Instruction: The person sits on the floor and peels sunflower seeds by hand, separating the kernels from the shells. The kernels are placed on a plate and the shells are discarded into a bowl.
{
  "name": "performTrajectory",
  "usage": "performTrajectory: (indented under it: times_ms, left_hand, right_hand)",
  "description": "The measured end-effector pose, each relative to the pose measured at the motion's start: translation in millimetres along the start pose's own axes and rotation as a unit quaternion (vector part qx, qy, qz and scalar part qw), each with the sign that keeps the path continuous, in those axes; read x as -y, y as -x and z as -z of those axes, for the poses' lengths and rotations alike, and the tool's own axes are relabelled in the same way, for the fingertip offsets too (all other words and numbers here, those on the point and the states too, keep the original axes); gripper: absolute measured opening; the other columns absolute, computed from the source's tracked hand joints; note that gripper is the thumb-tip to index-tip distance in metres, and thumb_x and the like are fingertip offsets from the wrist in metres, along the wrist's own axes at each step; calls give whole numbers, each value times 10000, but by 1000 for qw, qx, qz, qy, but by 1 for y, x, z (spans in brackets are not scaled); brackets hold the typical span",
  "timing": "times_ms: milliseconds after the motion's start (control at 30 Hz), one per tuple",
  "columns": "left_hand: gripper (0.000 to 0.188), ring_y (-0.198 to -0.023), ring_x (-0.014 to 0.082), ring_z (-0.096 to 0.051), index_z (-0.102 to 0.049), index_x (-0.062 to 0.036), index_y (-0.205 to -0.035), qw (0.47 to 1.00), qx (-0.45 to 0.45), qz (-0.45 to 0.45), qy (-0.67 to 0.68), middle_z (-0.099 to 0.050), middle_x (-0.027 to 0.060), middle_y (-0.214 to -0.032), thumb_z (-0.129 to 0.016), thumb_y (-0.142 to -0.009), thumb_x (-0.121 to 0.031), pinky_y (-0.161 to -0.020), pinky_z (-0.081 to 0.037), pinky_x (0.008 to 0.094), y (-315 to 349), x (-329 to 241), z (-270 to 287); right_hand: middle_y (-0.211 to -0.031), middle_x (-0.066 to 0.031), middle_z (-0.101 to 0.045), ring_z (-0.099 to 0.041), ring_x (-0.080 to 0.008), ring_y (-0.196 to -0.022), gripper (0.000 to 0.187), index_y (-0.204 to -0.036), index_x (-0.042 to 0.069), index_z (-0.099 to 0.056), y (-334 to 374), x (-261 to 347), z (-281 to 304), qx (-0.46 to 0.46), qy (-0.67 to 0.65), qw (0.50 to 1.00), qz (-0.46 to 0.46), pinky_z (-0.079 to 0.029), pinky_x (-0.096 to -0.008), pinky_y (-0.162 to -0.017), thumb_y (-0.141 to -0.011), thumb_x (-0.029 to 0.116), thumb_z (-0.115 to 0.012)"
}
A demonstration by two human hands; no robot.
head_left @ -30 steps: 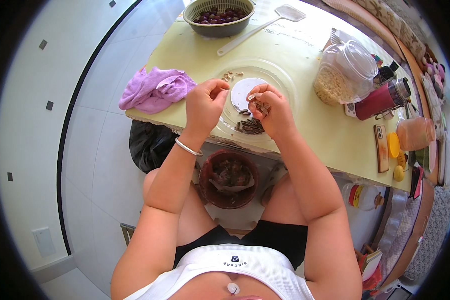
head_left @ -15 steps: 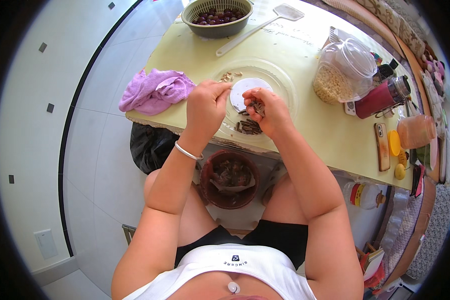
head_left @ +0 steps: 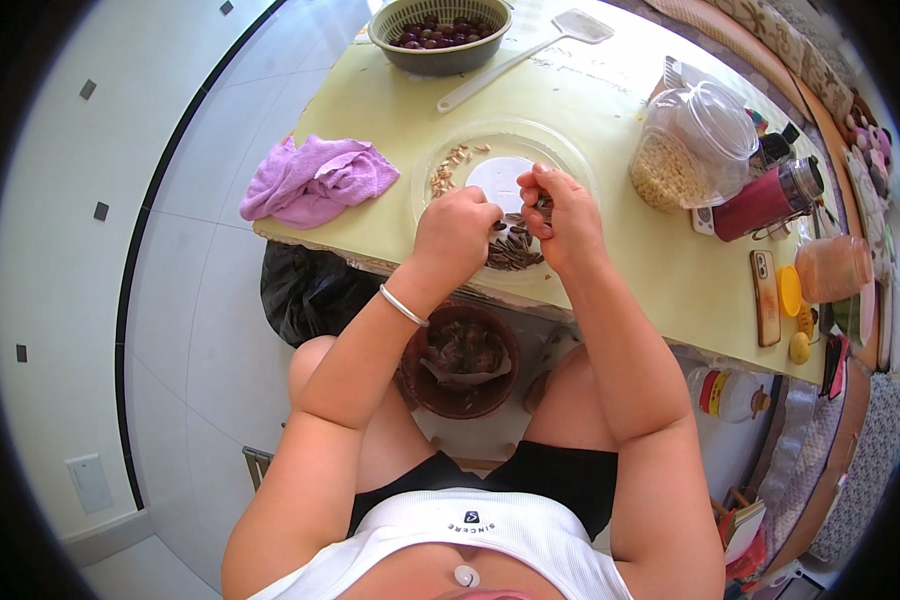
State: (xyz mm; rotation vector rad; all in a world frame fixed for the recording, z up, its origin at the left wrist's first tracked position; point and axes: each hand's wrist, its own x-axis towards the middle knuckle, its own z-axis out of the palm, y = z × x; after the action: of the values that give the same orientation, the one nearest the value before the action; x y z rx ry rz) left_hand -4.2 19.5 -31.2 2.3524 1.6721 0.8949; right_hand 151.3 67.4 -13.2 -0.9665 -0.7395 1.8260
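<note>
A round clear plastic tray (head_left: 425, 165) with a white disc (head_left: 500, 182) at its middle lies near the table's front edge. On its near side is a pile of dark, striped seeds (head_left: 513, 252), like sunflower seeds; pale shelled kernels (head_left: 442, 180) are scattered at its far left. My left hand (head_left: 457, 232) is closed in a pinch at the pile's left edge, with a dark seed at its fingertips. Over the tray's right side, my right hand (head_left: 568, 212) curls around some dark seeds, partly hidden by its fingers.
A purple cloth (head_left: 318, 180) lies left of the tray. Behind stand a colander of dark round fruit (head_left: 440, 58) and a white spatula (head_left: 500, 70). At right are a clear jar of pale pieces (head_left: 670, 165), a maroon bottle (head_left: 755, 205) and a phone (head_left: 765, 298). Below sits a bin (head_left: 410, 375).
My left hand has come down and right from the kernels to the dark seed pile, uncovering more kernels. My right hand has shifted slightly right and up, still curled around seeds.
</note>
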Motion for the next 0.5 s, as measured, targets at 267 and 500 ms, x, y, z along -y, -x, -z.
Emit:
performTrajectory:
  times_ms: [267, 500]
  left_hand:
    - [117, -727, 263, -602, -629, -29, -850, 996, -10, 46, 71, -612, 109, -782, -643, -734, -17, -650, -481, 359, -3, 0, 5]
    - [107, -617, 148, -555, -628, -19, -827, 965, -147, 80, 201, -613, 63, -744, -657, -726, -1, -589, -452, 257, -7, -10, 21]
  right_hand:
    - [-682, -14, -531, -435, -70, -498, 121, -826, 28, -582, -1, -4, 1, 20, 34, 999, -4, -281, -190, -413, -898, 124, -568]
    - [-717, -10, -559, -463, -50, -525, 63, -854, 20, -595, 5, -10, -5, 67, 60, 995, -48, -313, -176, -432, -841, 67, -634]
